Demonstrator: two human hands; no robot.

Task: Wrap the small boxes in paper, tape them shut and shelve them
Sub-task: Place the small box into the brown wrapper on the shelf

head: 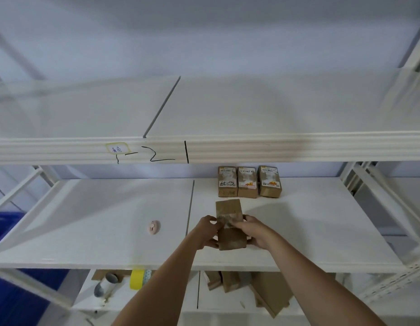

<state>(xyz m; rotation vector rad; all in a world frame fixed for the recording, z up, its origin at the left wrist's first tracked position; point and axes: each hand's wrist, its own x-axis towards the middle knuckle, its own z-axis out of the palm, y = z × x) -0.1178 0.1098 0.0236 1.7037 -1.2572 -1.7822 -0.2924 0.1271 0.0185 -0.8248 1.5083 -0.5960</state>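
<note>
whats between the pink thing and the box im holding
In the head view, only bare white shelf and its dark panel seam lie between the pink object and the paper-wrapped box.

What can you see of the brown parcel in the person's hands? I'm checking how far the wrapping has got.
The parcel is a small oblong box wrapped in brown kraft-looking paper. It lies on the white middle shelf, long axis pointing away from the person, just in front of three printed boxes. A folded paper flap shows at its far end. A shiny clear strip, apparently tape, crosses its middle. The left hand holds its left side; the right hand grips the right, fingers on the strip.
</note>
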